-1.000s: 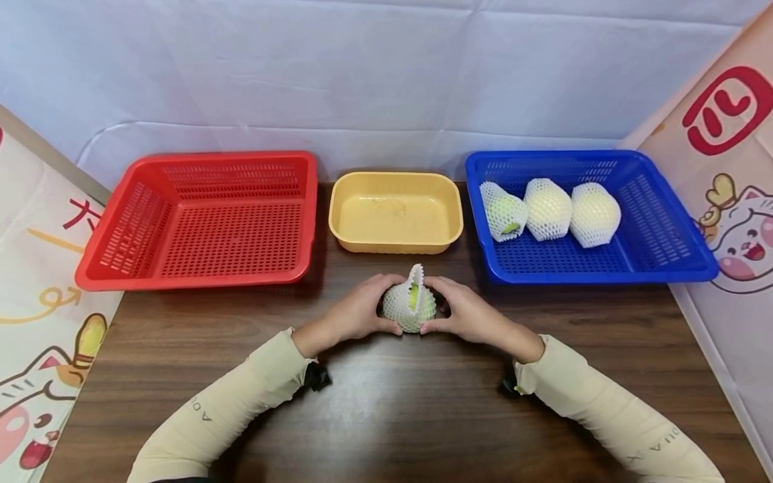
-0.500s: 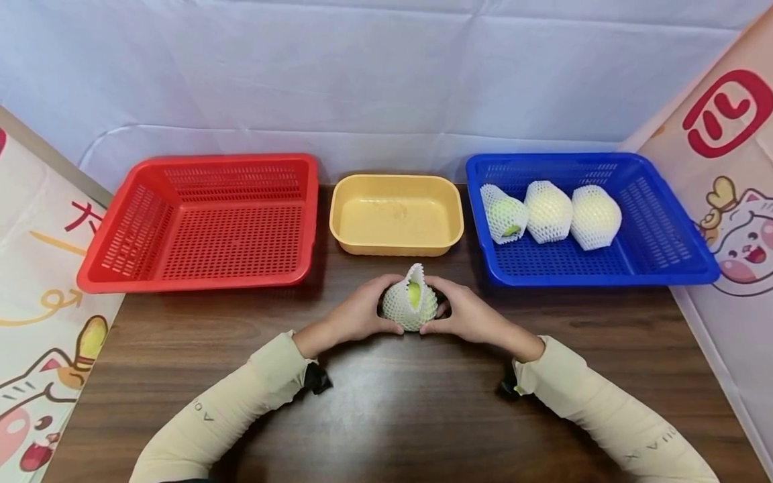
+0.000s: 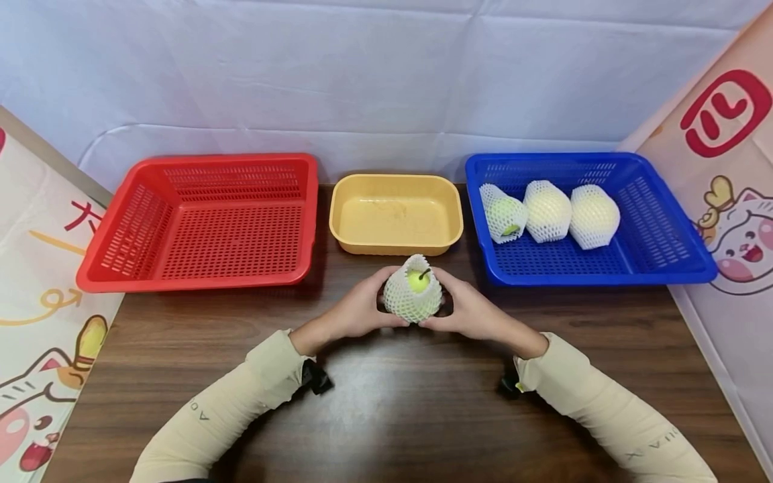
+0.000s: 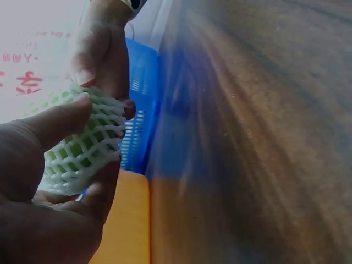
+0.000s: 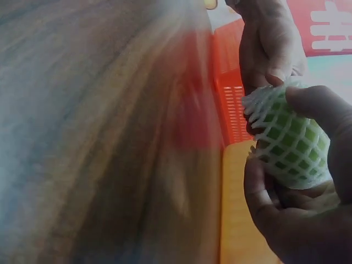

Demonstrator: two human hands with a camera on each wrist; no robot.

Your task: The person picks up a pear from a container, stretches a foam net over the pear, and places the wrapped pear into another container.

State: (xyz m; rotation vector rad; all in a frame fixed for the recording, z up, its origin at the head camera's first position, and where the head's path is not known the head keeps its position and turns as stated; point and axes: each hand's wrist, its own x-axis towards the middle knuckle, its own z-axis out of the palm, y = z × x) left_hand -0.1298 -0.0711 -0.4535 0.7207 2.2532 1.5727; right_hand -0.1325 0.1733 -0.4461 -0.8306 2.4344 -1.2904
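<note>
A green pear in a white foam net is between my two hands in the middle of the head view. Its dark stem shows through the opening at the top. My left hand grips the pear from the left and my right hand from the right. Both thumbs lie on its near side. In the left wrist view the netted pear is held off the table. The right wrist view shows fingers curled under the foam net and a thumb on top.
A yellow tray stands just beyond the hands. To the left is a red basket, to the right a blue basket with three netted fruits in it. The wooden table stretches toward the body.
Both hands have raised the pear slightly and moved it a little away from the body. It has tilted and turned, so its top and stem now face the head camera.
</note>
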